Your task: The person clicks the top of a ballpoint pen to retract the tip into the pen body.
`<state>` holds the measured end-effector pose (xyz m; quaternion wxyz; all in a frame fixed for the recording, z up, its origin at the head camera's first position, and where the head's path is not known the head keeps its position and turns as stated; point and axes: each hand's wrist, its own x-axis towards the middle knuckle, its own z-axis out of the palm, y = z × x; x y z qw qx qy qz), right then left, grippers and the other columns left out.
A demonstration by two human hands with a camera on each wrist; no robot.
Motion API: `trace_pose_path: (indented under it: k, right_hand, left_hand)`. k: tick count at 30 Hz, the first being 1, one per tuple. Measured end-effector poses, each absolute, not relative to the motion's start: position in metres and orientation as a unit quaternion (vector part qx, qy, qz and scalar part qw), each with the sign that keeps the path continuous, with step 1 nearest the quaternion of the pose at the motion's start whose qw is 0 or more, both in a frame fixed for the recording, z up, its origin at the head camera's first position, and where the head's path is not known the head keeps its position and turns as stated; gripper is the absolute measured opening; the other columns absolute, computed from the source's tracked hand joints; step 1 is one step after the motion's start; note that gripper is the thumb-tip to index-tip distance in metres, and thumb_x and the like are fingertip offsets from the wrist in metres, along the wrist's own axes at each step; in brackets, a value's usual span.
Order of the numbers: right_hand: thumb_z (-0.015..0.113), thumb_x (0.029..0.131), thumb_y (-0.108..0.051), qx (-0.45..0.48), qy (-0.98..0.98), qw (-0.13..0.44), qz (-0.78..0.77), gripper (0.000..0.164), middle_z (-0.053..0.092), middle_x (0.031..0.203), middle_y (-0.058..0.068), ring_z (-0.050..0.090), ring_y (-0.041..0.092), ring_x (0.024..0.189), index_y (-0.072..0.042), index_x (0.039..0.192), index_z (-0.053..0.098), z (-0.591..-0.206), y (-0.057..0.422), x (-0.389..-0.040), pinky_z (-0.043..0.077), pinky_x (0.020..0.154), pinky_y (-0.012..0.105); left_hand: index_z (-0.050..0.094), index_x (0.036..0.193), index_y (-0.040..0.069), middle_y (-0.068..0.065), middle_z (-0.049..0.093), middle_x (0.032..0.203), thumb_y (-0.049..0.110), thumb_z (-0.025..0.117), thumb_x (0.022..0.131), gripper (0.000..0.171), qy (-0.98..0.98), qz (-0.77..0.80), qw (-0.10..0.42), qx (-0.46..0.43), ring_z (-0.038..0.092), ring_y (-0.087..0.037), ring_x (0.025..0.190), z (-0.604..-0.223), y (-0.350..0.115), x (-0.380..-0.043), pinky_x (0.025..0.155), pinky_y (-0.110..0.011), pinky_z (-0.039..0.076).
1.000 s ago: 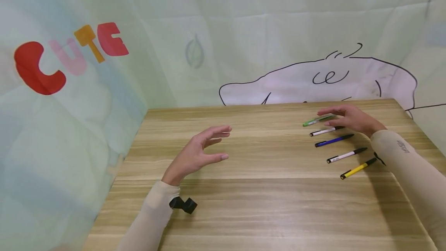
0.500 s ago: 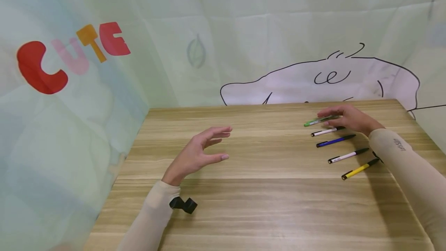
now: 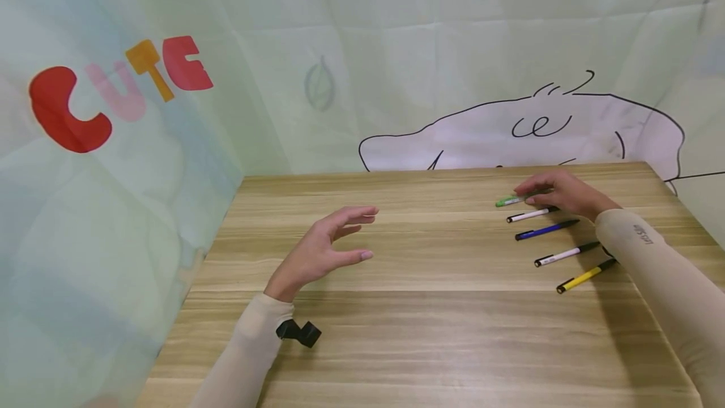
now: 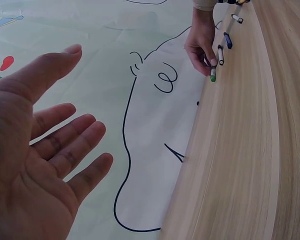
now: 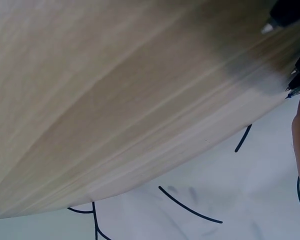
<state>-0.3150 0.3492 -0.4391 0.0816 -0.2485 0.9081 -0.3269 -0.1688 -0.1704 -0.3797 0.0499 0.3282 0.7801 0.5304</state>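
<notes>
Over the far right of the table, my right hand (image 3: 566,192) pinches a green pen (image 3: 508,201) between thumb and fingertips; its far part is hidden behind the fingers. Nearer me lie a white pen (image 3: 529,215) with a black end, a blue pen (image 3: 545,230), another white pen (image 3: 565,255) and a yellow pen (image 3: 585,277), roughly parallel in a slanting row. My left hand (image 3: 314,254) hovers at the left of the table, fingers spread and gently bent, holding nothing. The left wrist view shows its palm (image 4: 37,200) facing the camera.
The wooden table (image 3: 419,326) ends at the back against a pale printed cloth (image 3: 430,80). Another cloth side with coloured letters (image 3: 70,112) hangs at the left. A black wrist strap piece (image 3: 300,333) sticks out from my left sleeve.
My right hand's fingers have lowered and closed in on the green pen. The left hand keeps its place, and the other pens lie as before.
</notes>
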Motion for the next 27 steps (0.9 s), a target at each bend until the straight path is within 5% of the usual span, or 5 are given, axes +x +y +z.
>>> trace_pose_path:
  k: [9,18,27]
  right_hand:
    - [0.072,0.093,-0.004,-0.29,0.905,0.062,-0.307,0.022,0.072,0.114,0.003,0.062,0.004,0.104,-0.014,0.112,0.076,-0.441,0.351,-0.319,0.049,0.088,0.014]
    - [0.073,0.092,-0.001,-0.305,0.907,0.055,-0.284,0.017,0.073,0.105,0.002,0.065,0.009,0.093,-0.011,0.105,0.076,-0.435,0.349,-0.317,0.053,0.08,0.021]
    - [0.068,0.094,0.001,-0.291,0.919,0.058,-0.258,0.015,0.072,0.104,0.005,0.064,0.018,0.096,-0.006,0.107,0.074,-0.427,0.347,-0.313,0.054,0.081,0.028]
  left_hand:
    - [0.049,0.15,0.014,0.002,0.054,0.147,0.01,0.078,0.09,0.067,0.781,0.528,0.049,0.331,0.052,-0.019,0.136,-0.381,-0.17,-0.17,0.115,-0.042,0.041]
    - [0.05,0.149,0.021,0.005,0.054,0.147,0.011,0.078,0.09,0.066,0.783,0.527,0.049,0.328,0.051,-0.017,0.137,-0.379,-0.17,-0.169,0.116,-0.04,0.04]
    - [0.05,0.15,0.017,0.004,0.053,0.148,0.012,0.077,0.091,0.065,0.787,0.521,0.048,0.326,0.051,-0.018,0.137,-0.379,-0.171,-0.168,0.116,-0.04,0.04]
